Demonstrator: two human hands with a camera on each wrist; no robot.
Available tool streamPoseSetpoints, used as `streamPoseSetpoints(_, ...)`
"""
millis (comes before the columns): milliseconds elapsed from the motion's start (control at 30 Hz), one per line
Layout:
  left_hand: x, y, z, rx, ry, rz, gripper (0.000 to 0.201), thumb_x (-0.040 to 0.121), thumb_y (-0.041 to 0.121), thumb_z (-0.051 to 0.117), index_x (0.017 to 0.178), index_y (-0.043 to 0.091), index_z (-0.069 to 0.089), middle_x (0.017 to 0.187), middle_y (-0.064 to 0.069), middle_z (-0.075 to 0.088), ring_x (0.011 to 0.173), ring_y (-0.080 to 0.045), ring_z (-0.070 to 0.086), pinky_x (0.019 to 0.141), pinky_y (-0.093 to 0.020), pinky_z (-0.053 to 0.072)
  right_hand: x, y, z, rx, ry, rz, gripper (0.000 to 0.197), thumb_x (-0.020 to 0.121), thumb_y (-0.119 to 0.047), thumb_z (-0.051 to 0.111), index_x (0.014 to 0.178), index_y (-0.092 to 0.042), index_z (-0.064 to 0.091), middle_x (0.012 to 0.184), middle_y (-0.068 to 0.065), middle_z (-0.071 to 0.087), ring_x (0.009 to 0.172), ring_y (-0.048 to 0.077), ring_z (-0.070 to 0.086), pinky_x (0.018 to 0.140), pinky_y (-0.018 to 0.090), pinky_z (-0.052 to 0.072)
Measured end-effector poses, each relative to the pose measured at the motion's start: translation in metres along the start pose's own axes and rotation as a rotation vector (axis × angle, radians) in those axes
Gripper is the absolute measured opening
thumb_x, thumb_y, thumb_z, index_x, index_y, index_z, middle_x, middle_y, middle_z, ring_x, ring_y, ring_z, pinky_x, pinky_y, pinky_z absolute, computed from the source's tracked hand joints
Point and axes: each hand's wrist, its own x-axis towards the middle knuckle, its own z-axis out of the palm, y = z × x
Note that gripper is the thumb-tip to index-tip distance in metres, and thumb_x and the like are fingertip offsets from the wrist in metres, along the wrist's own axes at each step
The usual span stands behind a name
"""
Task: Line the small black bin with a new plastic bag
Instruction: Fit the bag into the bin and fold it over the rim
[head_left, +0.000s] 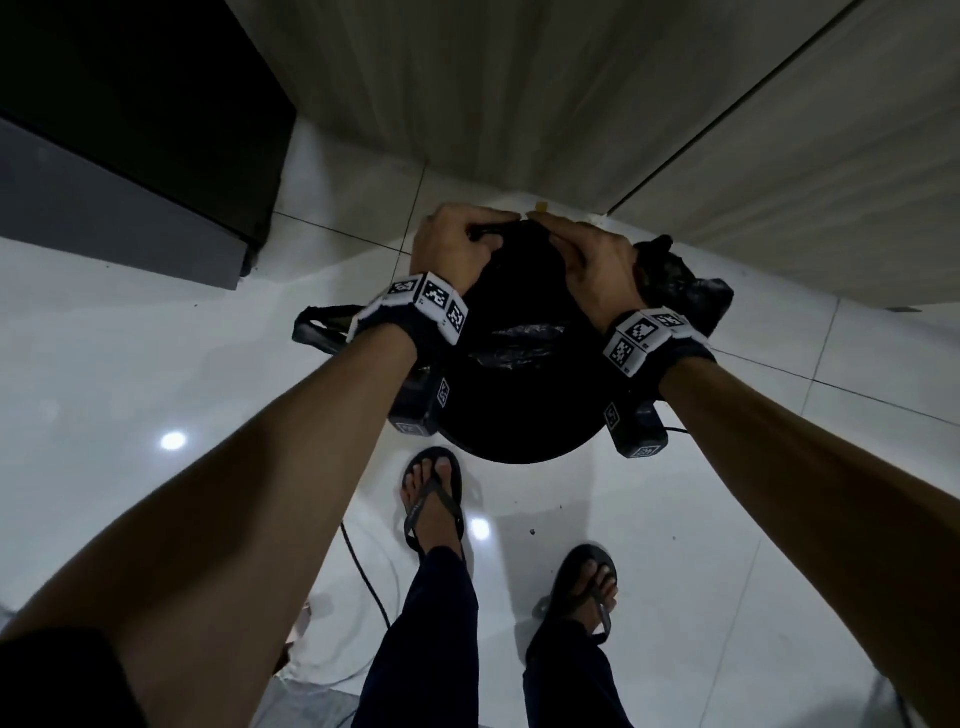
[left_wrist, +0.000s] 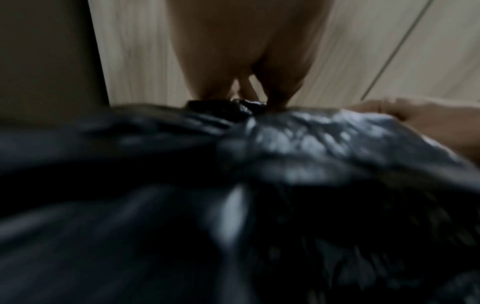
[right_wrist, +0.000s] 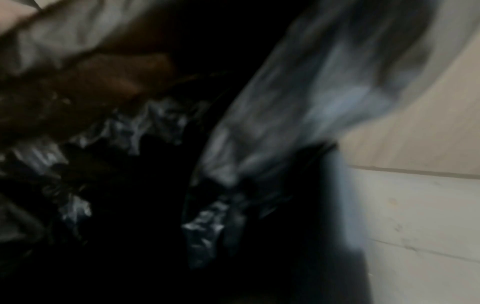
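Note:
The small black bin (head_left: 524, 436) stands on the white tiled floor in front of my feet, seen from above in the head view. A black plastic bag (head_left: 519, 343) lies over its mouth, with folds spilling over the right side (head_left: 680, 280) and a handle loop hanging left (head_left: 317, 327). My left hand (head_left: 457, 244) grips the bag's edge at the far rim, fingers curled. My right hand (head_left: 582, 254) pinches the bag's edge just beside it. In the left wrist view my fingers (left_wrist: 207, 67) pinch crumpled black plastic (left_wrist: 298, 139). The right wrist view is blurred and shows black plastic (right_wrist: 155, 123).
A pale wood-grain cabinet front (head_left: 519, 93) rises just behind the bin. A dark cabinet (head_left: 130, 130) stands at the left. A black cable (head_left: 363, 571) runs along the floor beside my sandalled feet (head_left: 434, 493).

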Motion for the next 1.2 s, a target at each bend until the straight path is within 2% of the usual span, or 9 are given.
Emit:
streamPoseSetpoints(133,0.001,-0.007,0.003,-0.087,-0.007,-0.023,0.029,0.083,0.014,0.064,0.107,0.029,0.073,0.111,0.006,0.072,0.103,-0.006,0.065,0.093,-0.018,0.050,0.003,0.005,-0.005,0.051,-0.039,0.001,0.036,0.099,-0.020,0.048,0.134,-0.026,0.056,0.128,0.001,0.064,0.120,0.012,0.057,0.098,0.002,0.033)
streamPoseSetpoints(233,-0.003,-0.008,0.001,-0.158,0.028,-0.052,0.030,0.085,0.010,0.063,0.109,0.024,0.072,0.111,0.005,0.072,0.103,-0.004,0.064,0.089,-0.006,0.046,-0.006,0.010,-0.013,-0.004,-0.014,0.032,0.038,0.101,-0.025,0.043,0.138,-0.034,0.048,0.124,0.004,0.067,0.113,0.021,0.062,0.100,0.026,0.047)
streamPoseSetpoints(333,-0.009,-0.012,-0.006,-0.245,0.088,-0.095,0.030,0.085,0.004,0.061,0.111,0.015,0.071,0.114,-0.001,0.071,0.107,-0.010,0.065,0.097,-0.017,0.048,-0.020,0.015,-0.022,-0.088,-0.007,0.079,0.051,0.100,-0.016,0.043,0.143,-0.043,0.036,0.101,0.014,0.072,0.082,0.029,0.066,0.079,0.038,0.055)
streamPoseSetpoints(467,-0.024,-0.027,-0.011,-0.309,0.227,-0.192,0.030,0.085,0.002,0.061,0.111,0.013,0.071,0.112,-0.002,0.071,0.107,-0.014,0.066,0.103,-0.029,0.049,-0.038,0.012,-0.020,-0.068,0.001,0.136,0.058,0.099,-0.011,0.042,0.145,-0.043,0.030,0.093,0.009,0.067,0.077,0.025,0.061,0.078,0.028,0.050)
streamPoseSetpoints(667,-0.060,-0.040,-0.014,-0.348,0.399,-0.304,0.029,0.088,0.003,0.059,0.115,0.009,0.069,0.114,-0.005,0.070,0.106,-0.012,0.065,0.080,0.003,0.043,-0.047,0.012,0.007,0.107,0.073,0.245,0.047,0.100,-0.019,0.041,0.143,-0.038,0.037,0.120,0.006,0.069,0.104,0.026,0.065,0.090,0.014,0.038)
streamPoseSetpoints(800,-0.059,-0.028,-0.021,-0.125,0.314,-0.272,0.037,0.082,0.014,0.065,0.118,0.021,0.066,0.118,0.000,0.069,0.112,-0.015,0.062,0.095,-0.013,0.043,-0.038,0.013,0.002,0.097,-0.034,0.200,0.043,0.099,-0.019,0.044,0.140,-0.033,0.044,0.125,0.005,0.066,0.113,0.028,0.061,0.093,0.020,0.041)
streamPoseSetpoints(900,-0.042,-0.004,-0.019,0.165,0.157,-0.001,0.048,0.077,0.020,0.067,0.122,0.032,0.060,0.126,0.004,0.064,0.118,-0.016,0.058,0.110,-0.039,0.038,-0.027,0.011,-0.003,0.044,-0.127,0.178,0.038,0.099,-0.021,0.045,0.136,-0.026,0.048,0.124,0.010,0.065,0.111,0.034,0.061,0.092,0.034,0.046)
streamPoseSetpoints(1033,-0.014,0.019,-0.011,0.356,-0.081,0.195,0.036,0.085,0.021,0.062,0.119,0.031,0.064,0.123,0.004,0.065,0.113,-0.017,0.059,0.098,-0.022,0.041,-0.009,0.006,-0.004,-0.043,-0.226,0.146,0.032,0.098,-0.023,0.046,0.129,-0.020,0.053,0.118,0.015,0.066,0.105,0.038,0.061,0.086,0.040,0.047)
streamPoseSetpoints(1200,-0.005,0.013,-0.006,0.381,-0.013,0.154,0.027,0.093,0.028,0.050,0.113,0.027,0.069,0.116,0.001,0.071,0.110,-0.020,0.062,0.094,-0.024,0.040,-0.010,-0.001,-0.008,-0.135,-0.177,0.131,0.041,0.091,-0.017,0.052,0.131,-0.022,0.053,0.117,0.016,0.068,0.107,0.037,0.061,0.086,0.039,0.046)
